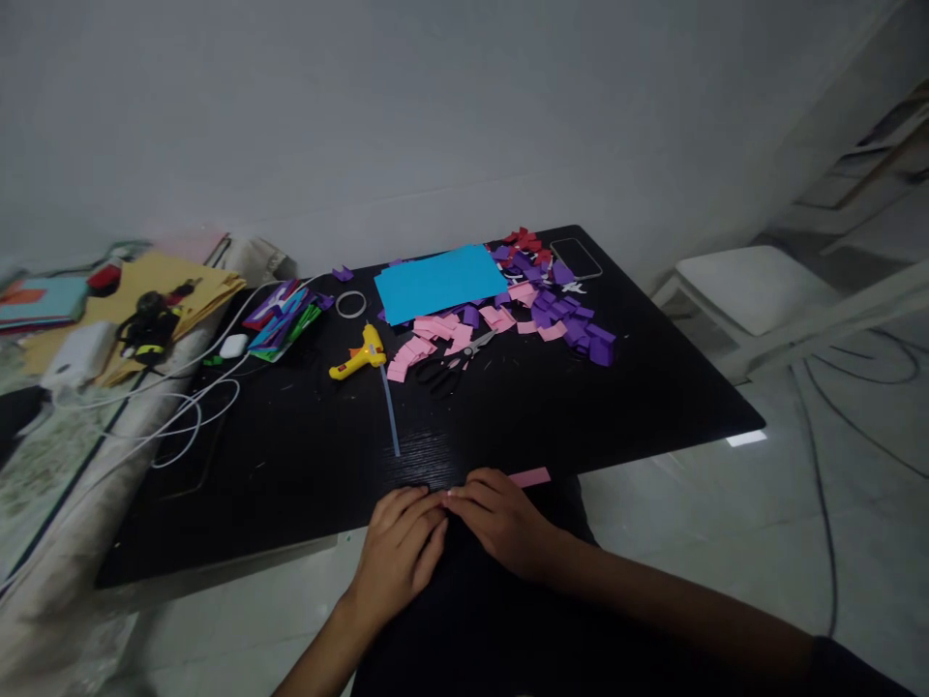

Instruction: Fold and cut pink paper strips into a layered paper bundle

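Broadly, a dark, faintly grained tabletop (290, 474) spans the view, dull-sheened and straight-edged. At twelve o'clock on it lie smooth, bright blue sheets (442, 281), flat, rectangular and apparently uncut. At six o'clock, on the near edge, are the person's left hand (403, 532) and right hand (502, 518), their fingertips meeting. The fingers are bent; whether the grip pinches the paper or only presses it, I cannot tell. At ten o'clock sits a bundle of coloured paper (283, 319), with a glossy yellow glue gun (359, 355) just inward at eleven. Scissors (436, 376) with dark handles lie near twelve, blades pointing toward one. A narrow, flat, grey-blue strip (390, 411) runs down from the glue gun. The pink strip (530, 476) being worked pokes out past the right hand toward five o'clock. Smallest are squarish, creased paper pieces: pink (413, 353) around twelve, purple (558, 315) and red (523, 239) toward one. Judging by those heaps, much cutting and creasing is done; the pink strip looks unfinished, and the blue sheets seem untouched.
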Available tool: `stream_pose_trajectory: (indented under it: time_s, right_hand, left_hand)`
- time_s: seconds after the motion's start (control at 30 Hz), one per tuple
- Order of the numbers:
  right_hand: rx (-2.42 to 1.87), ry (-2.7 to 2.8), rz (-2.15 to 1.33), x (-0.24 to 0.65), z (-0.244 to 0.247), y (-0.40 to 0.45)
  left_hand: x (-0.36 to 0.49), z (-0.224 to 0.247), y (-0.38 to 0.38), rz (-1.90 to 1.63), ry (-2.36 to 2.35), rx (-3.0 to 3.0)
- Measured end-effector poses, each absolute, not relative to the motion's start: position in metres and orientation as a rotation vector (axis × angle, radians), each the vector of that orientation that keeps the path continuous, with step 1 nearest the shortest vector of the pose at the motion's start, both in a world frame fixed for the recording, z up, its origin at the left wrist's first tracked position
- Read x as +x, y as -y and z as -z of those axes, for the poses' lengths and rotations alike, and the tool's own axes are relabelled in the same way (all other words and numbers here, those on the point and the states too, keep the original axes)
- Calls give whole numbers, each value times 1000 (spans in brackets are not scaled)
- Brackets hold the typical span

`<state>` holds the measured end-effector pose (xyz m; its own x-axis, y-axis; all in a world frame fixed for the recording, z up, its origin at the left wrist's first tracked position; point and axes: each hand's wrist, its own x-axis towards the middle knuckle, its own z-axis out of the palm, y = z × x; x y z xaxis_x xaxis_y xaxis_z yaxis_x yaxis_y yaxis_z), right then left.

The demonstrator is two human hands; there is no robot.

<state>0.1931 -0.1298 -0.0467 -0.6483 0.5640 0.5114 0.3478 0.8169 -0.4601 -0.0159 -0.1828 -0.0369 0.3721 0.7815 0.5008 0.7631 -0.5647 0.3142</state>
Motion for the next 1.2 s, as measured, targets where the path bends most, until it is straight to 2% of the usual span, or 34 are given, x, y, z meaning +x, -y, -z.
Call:
stream_pose_trajectory:
  time_s: [0.33,1.2]
  right_hand:
    - [-652,2309,-426,192,40,129]
    - [-661,2296,-406,191,39,130]
  left_hand:
    - [-66,33,198,-990,-1520,2595]
    - [-39,44,186,-1119,-1391,2441]
